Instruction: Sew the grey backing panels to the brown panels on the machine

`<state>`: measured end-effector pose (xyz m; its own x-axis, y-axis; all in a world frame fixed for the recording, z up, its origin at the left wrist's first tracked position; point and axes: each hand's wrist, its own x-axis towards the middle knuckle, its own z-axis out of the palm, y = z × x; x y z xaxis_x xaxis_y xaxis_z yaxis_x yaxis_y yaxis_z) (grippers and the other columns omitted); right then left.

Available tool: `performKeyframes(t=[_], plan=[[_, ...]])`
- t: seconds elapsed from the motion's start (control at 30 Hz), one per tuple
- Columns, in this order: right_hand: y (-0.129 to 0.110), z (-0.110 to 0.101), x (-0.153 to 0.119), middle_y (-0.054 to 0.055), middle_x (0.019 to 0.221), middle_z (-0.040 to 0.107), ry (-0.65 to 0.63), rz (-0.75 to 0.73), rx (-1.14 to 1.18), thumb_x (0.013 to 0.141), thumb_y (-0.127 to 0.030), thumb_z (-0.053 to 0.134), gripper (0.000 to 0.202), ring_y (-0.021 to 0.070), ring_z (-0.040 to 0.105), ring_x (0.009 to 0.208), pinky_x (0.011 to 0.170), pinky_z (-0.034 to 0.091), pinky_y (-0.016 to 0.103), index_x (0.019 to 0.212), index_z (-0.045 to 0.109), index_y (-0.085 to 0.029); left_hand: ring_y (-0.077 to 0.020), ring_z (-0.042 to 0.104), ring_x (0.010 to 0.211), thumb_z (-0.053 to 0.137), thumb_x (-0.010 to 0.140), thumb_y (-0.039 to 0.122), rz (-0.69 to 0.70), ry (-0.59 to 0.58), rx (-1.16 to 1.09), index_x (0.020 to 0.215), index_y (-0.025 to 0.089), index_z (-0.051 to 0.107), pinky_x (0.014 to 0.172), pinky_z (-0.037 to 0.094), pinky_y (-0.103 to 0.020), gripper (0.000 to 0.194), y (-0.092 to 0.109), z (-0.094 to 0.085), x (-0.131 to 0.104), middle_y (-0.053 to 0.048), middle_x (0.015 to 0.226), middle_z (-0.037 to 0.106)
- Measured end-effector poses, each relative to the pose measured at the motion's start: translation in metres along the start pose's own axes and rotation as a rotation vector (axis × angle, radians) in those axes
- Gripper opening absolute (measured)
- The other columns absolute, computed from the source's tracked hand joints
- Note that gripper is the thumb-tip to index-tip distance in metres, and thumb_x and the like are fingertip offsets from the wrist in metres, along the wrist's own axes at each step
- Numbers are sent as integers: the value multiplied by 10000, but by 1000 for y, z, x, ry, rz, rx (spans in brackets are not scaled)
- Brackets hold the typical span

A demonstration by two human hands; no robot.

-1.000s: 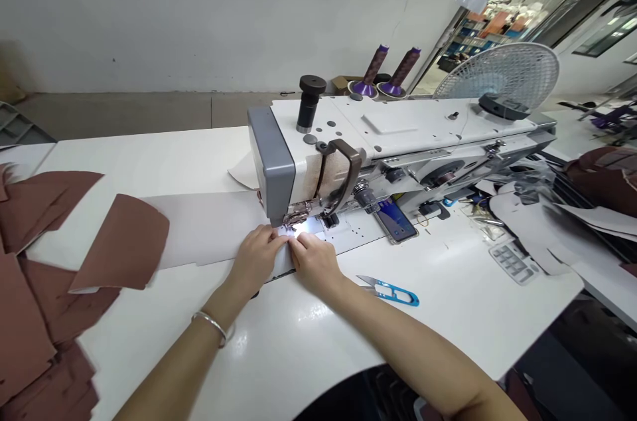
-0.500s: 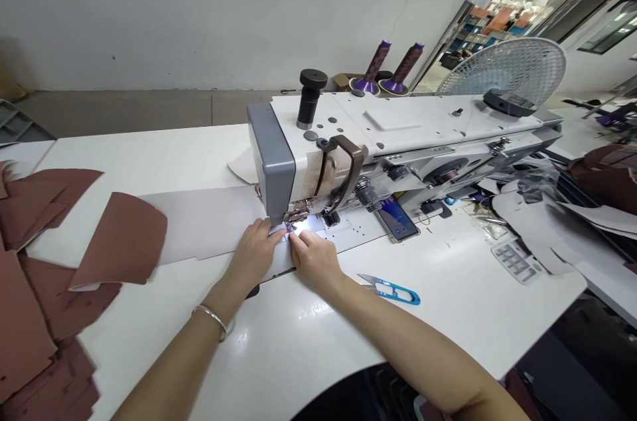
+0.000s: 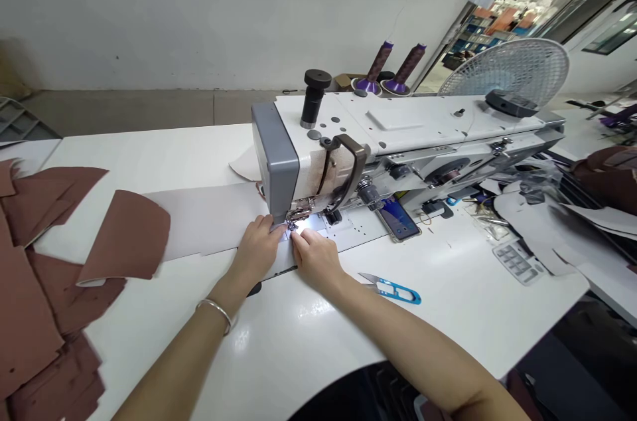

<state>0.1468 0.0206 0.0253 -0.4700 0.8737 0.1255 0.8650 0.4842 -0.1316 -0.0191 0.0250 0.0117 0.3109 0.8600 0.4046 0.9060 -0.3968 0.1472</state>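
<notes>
A long strip of leather-like material [image 3: 209, 222] lies pale side up, running to the needle area of a white sewing machine [image 3: 343, 122]. Its left end curls over and shows brown [image 3: 130, 235]. My left hand [image 3: 259, 245] presses on the strip left of the presser foot [image 3: 293, 225], fingers together and thumb towards the foot. Just right of that, my right hand [image 3: 316, 253] has its fingers closed, tips at the edge in front of the foot. What lies between the fingertips is mostly hidden. A small lamp lights the spot.
Blue thread snips [image 3: 395, 291] lie right of my right forearm. A phone [image 3: 399, 218] rests beside the machine bed. Brown cut pieces [image 3: 30, 301] are heaped at left. Behind the machine stand two thread cones [image 3: 381, 66] and a fan [image 3: 512, 69]. White scraps [image 3: 527, 228] spread at right.
The whole view has shifted slightly, moving the machine and brown pieces a little to the right in the picture. Both hands stay at the presser foot, with hardly any change in grip.
</notes>
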Motion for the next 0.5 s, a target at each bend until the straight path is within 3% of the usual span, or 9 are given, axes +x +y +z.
performKeyframes(t=[0.13,0.27,0.4,0.5], plan=[[0,-1,0,38,812,574,-18,4,4,916,-184,403,186,147,464,696,527,180,295,964,582,-202,-278,503,1061,437,864,170,-5,0,75,1034,217,644,891,391,-452,272,-7,-13,1,-114,994,620],[0,-4,0,45,836,573,-43,-9,2,894,-152,414,183,154,473,713,533,194,295,961,577,-200,-328,467,1167,420,856,204,-144,-50,261,1071,172,615,973,312,-543,292,-35,-33,0,-154,1121,611],[-1,-8,0,53,863,577,-65,7,16,895,-145,408,182,158,489,741,544,223,287,937,578,-194,-268,590,951,322,812,76,-221,-222,417,1065,168,622,816,411,-413,403,-74,-67,-2,-140,1026,650],[-2,-11,0,57,887,581,-73,17,40,913,-171,402,182,162,502,777,562,253,275,945,580,-196,-226,591,885,294,823,115,-285,-265,535,1027,152,626,715,402,-323,392,-98,-112,-4,-119,998,650]])
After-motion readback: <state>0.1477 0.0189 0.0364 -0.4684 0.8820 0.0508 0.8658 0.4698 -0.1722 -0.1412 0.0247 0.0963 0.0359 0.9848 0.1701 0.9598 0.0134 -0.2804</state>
